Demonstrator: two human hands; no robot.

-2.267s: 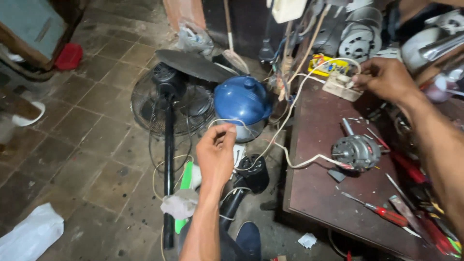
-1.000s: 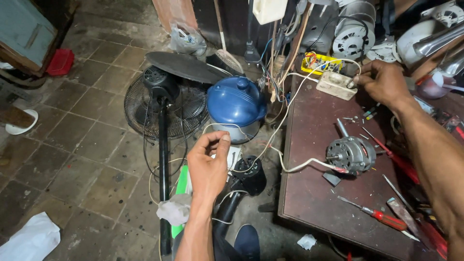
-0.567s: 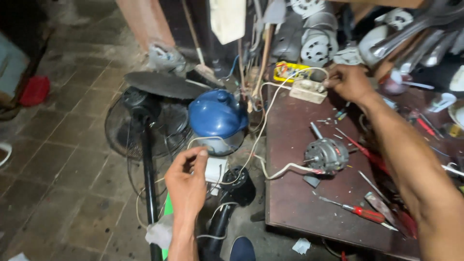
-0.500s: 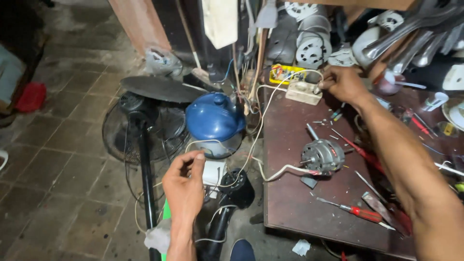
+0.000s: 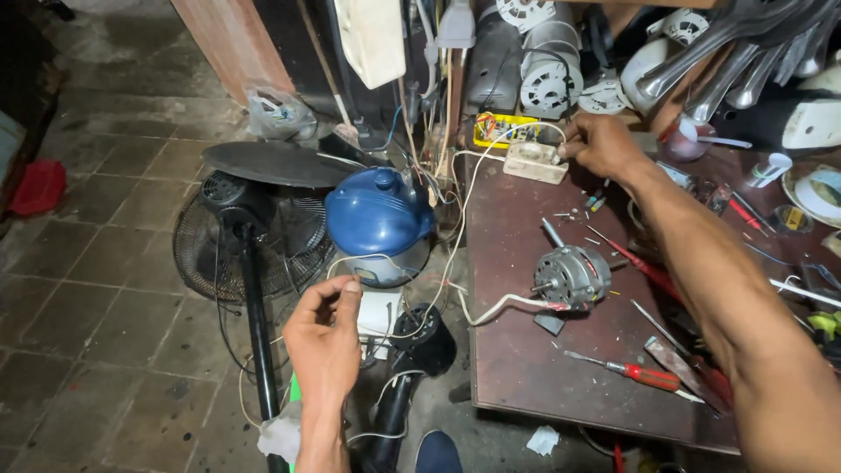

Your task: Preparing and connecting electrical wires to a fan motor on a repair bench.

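Head view: left hand [image 5: 324,337] is seen at 7 o'clock of frame, held above the floor with thumb and forefinger pinched on a thin white wire [image 5: 368,260] that loops in front of the blue motor housing [image 5: 378,223]. Remaining fingers are curled loosely. Right hand [image 5: 604,144] is extended to 1 o'clock, fingers closed around the right end of a cream power strip [image 5: 534,162] at the back edge of the workbench [image 5: 526,368]; whether a plug is gripped cannot be told. A white cable [image 5: 464,219] is run from the strip down off the bench edge toward the floor.

Bare fan motor [image 5: 571,276] is laid on the bench at 4 o'clock of the strip, shaft pointed toward 11 o'clock, well apart from both hands. A red-handled screwdriver [image 5: 635,375] is placed near the front edge, at 5 o'clock of the motor. On the floor, a black fan grille [image 5: 206,258] with its stand pole [image 5: 258,342] is positioned at 9 o'clock of the blue housing, and a dark round fan base [image 5: 267,162] is leaned at 11 o'clock of it. Fan parts and metal blades are stacked at 12 to 2 o'clock behind the bench.
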